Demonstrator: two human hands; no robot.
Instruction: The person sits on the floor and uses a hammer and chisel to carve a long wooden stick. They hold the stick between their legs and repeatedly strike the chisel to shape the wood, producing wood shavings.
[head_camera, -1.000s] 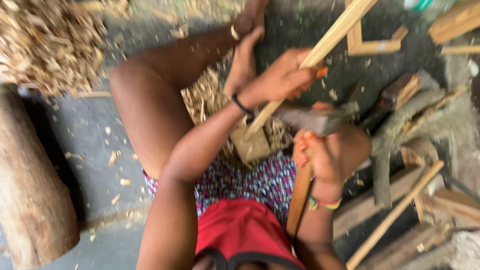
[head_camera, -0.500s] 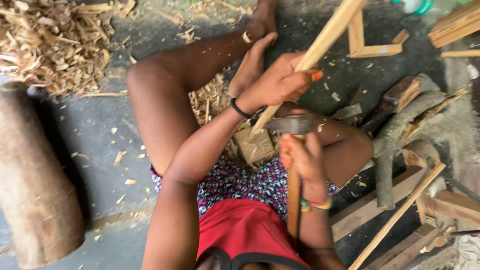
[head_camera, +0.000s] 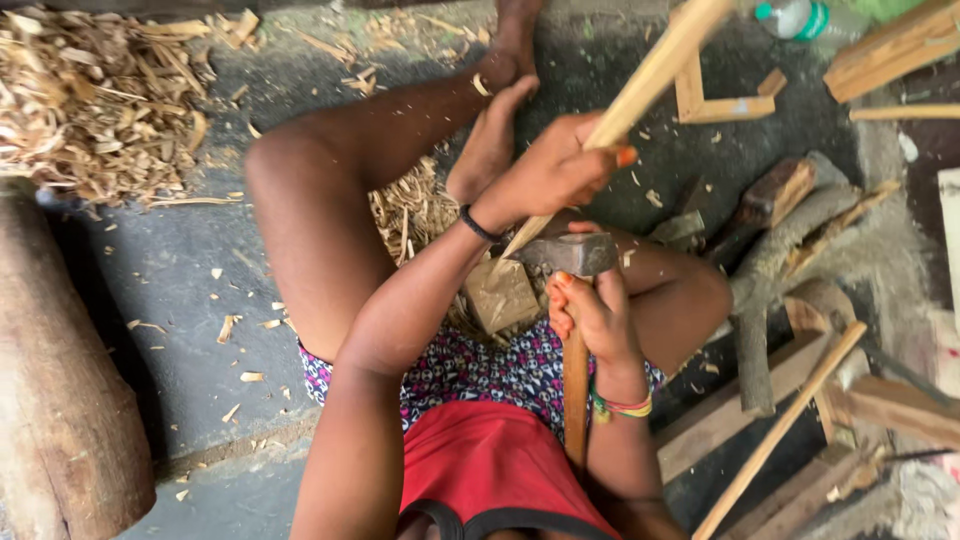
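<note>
At frame centre, a pale wooden stick (head_camera: 640, 85) is gripped in the closed left hand (head_camera: 555, 170), its tip on a small block (head_camera: 500, 295). Since a second ago, the hatchet (head_camera: 570, 255), clenched by the right hand (head_camera: 595, 315), has been brought from 3 o'clock against the stick, indicating continued paring.

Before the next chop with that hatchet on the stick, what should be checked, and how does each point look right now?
1. Left hand grips the pale stick firmly: ok.
2. Right hand closed on the hatchet handle just below the head: ok.
3. Stick tip rests on the small wooden block: ok.
4. Left-hand fingers clear of the blade: cannot tell, they sit close above it.
5. Bare legs clear of the blade's path: not ok, they lie right beside the block.
</note>
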